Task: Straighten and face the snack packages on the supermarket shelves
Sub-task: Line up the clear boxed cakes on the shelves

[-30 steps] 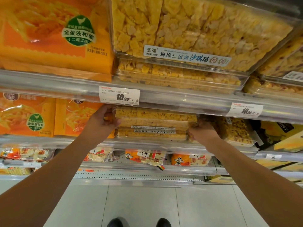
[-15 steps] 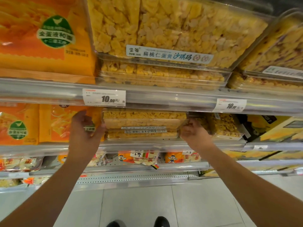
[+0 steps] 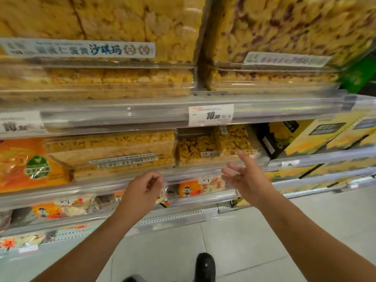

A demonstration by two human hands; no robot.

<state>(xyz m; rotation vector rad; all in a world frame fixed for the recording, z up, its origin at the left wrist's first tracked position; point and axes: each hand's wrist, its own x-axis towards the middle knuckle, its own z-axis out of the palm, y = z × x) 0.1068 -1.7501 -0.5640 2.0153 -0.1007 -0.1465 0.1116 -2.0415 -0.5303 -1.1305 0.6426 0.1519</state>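
Head view shows both hands clear of the shelf, holding nothing: left hand loosely curled at six o'clock below the stacked clear snack boxes, right hand fingers spread, likely reaching toward the skewed box at its twelve o'clock to square it.

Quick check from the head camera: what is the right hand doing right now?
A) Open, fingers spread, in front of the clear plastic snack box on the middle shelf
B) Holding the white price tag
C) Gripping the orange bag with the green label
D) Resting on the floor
A: the right hand is open with fingers spread, holding nothing, just in front of the clear plastic snack box on the middle shelf.
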